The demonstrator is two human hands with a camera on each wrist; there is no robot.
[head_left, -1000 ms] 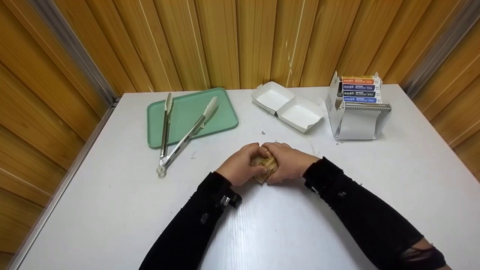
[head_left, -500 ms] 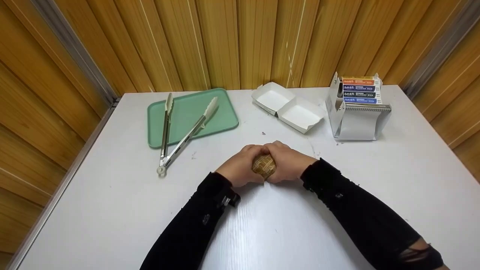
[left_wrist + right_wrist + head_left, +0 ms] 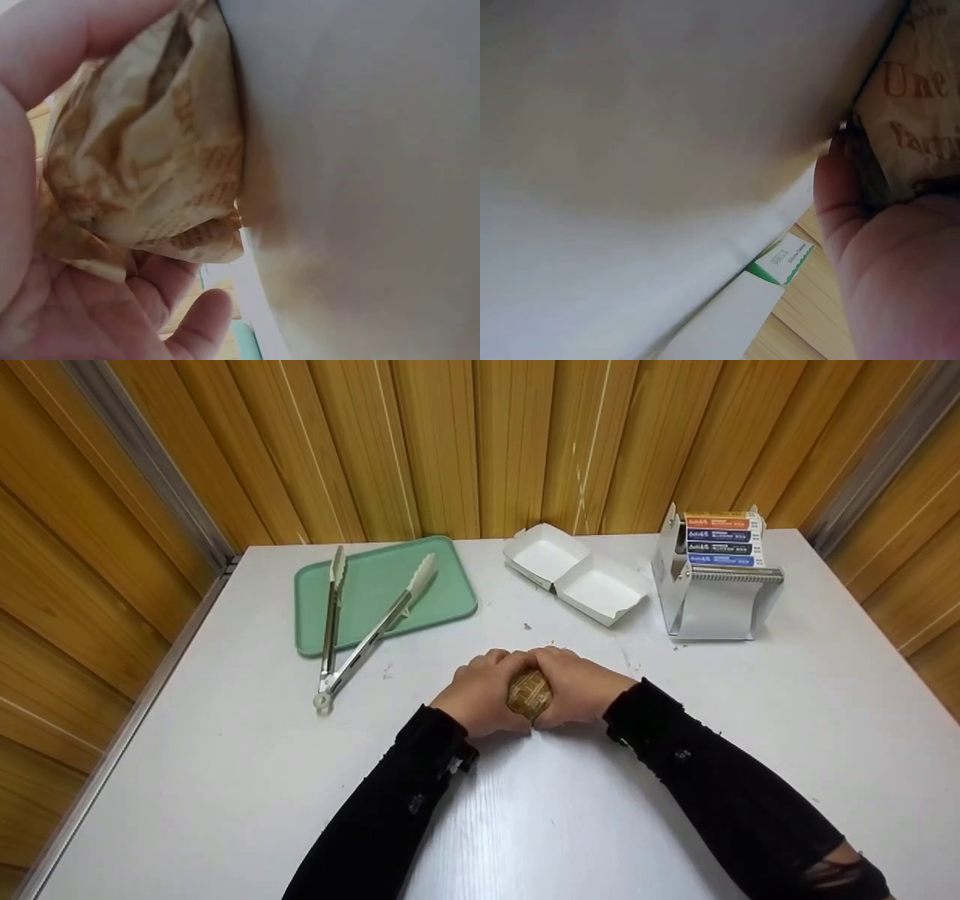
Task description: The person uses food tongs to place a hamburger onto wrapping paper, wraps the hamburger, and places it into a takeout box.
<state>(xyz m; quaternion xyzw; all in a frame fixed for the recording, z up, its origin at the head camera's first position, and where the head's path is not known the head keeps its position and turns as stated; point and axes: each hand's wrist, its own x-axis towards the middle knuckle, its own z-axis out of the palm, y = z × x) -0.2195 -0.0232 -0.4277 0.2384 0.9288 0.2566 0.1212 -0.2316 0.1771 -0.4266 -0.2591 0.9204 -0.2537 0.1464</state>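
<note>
A round bundle (image 3: 529,694) wrapped in brown printed paper rests on the white table between two hands. My left hand (image 3: 484,696) grips its left side, with the thumb toward me. From the opposite side, my right hand (image 3: 576,690) holds it, and the two hands meet at the far edge. Crumpled folds of the paper (image 3: 161,150) and a loose flap show in the left wrist view. Large brown lettering marks the wrapper (image 3: 922,97) in the right wrist view. What lies inside the paper is hidden.
Metal tongs (image 3: 369,641) with pale tips lie spread across a green tray (image 3: 375,570) at the back left. An unfolded white carton (image 3: 600,591) stands behind the hands. Farther right is a white rack (image 3: 716,611) holding several coloured boxes. Slatted wood walls enclose the table.
My left fingers and thumb have moved off the bundle's top and now wrap its side. Both hands have drawn closer around it, and it looks more compact.
</note>
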